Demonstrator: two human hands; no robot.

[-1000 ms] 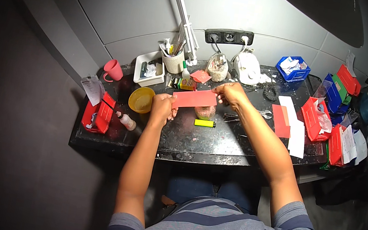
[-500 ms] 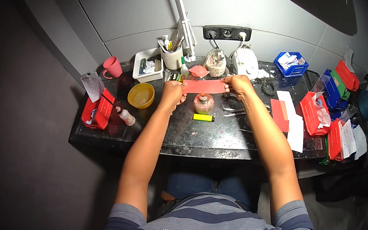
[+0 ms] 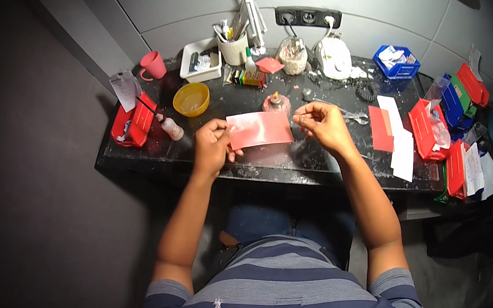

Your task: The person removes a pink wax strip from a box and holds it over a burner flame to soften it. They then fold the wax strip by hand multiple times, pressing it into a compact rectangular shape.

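Both arms (image 3: 186, 222) reach forward, left fingers (image 3: 215, 124) gripping a red sheet (image 3: 259, 131), right fingers (image 3: 314, 108) loosely parted.

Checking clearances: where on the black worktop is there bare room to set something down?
Beyond the left hand, between the round yellow bowl and the thin red rectangular sheet; also near the worktop's front edge, between that sheet and the right forearm. The back is crowded around the white rectangular tray.

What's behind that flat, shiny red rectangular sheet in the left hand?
Beyond the red sheet shows the upper part of a round pinkish container with an orange tip. It covers the container's lower part; anything else directly behind is hidden.
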